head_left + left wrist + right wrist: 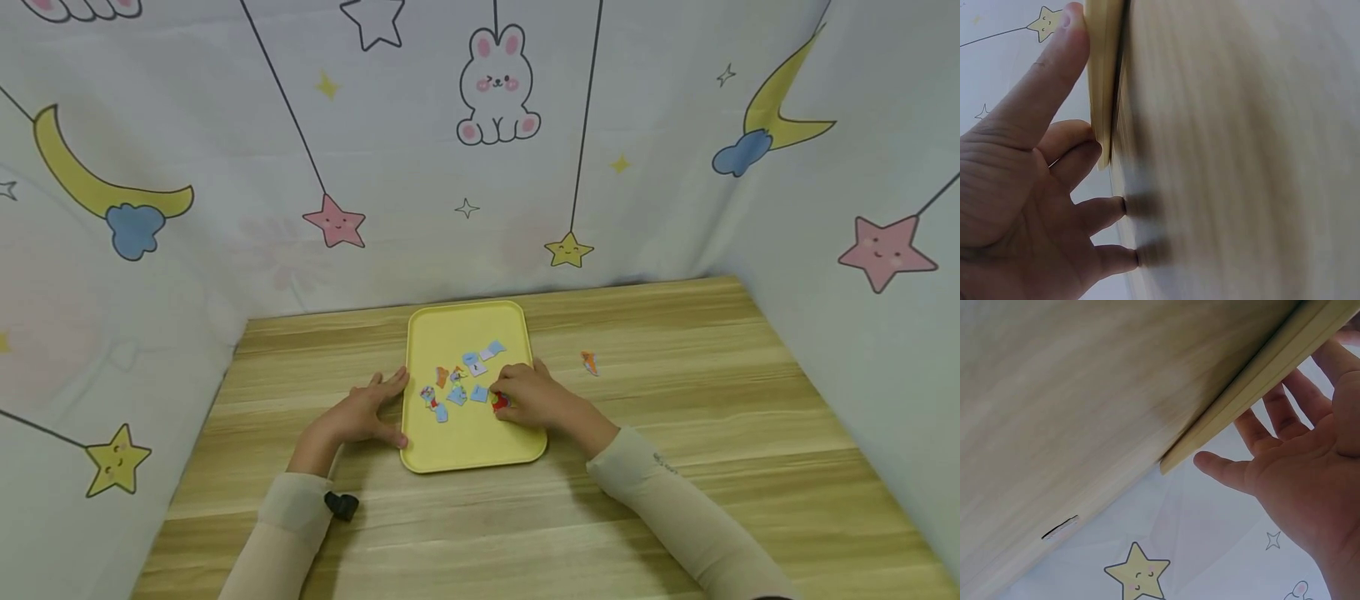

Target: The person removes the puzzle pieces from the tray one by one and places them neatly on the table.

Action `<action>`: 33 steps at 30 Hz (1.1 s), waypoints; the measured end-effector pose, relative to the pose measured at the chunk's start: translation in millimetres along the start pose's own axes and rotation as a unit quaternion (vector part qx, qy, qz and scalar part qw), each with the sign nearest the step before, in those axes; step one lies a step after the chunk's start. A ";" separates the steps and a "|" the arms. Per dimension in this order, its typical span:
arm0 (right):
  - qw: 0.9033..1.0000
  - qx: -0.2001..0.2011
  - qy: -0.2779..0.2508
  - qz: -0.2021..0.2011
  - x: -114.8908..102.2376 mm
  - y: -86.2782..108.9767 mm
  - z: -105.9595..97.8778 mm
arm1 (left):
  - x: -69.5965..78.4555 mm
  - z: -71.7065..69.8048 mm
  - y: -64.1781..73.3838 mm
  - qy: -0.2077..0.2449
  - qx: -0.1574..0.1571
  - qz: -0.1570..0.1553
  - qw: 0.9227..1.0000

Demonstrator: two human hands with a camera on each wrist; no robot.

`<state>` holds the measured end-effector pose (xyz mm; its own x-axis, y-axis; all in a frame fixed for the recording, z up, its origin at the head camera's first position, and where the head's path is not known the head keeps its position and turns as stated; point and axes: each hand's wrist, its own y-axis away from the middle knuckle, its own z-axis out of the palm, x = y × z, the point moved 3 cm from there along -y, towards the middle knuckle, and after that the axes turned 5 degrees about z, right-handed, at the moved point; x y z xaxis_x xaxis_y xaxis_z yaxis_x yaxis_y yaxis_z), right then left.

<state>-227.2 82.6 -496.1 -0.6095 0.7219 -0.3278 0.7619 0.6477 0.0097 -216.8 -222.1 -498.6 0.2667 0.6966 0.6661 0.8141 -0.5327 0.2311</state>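
A yellow tray point(468, 446) lies on the wooden table, with several small printed puzzle pieces point(457, 396) spread over its middle. At the tray's left edge is my left hand point(367, 412), its fingers spread and its fingertips touching the rim. The left wrist view shows the thumb point(1054, 69) against the tray's side and two fingers down on the table. Over the tray's right side, my right hand point(532, 396) pinches a red puzzle piece point(500, 402) between thumb and fingers. In the right wrist view the tray wall hides those fingertips.
An orange puzzle piece point(590, 362) lies on the table point(675, 375), right of the tray. Behind the table hangs a pale cloth point(420, 167) printed with stars, moons and a rabbit. Similar cloth flanks both sides.
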 end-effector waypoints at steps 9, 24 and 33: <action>1.000 -0.003 -0.011 0.019 -0.3 -0.6 0.4 | 0.3 -1.3 0.3 -0.005 0.003 0.006 1.000; 1.000 0.004 -0.006 0.009 -1.3 -1.3 4.1 | -1.7 0.0 -0.1 0.002 0.001 -0.007 1.000; 1.000 0.005 0.005 0.011 -1.9 -4.2 3.8 | -1.8 -0.4 -0.3 -0.008 0.009 0.017 1.000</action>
<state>-228.4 77.5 -499.1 -0.5953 0.7380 -0.3177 0.7768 0.6297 0.0072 -217.7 -223.4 -499.6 0.3019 0.6862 0.6618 0.8134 -0.5475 0.1967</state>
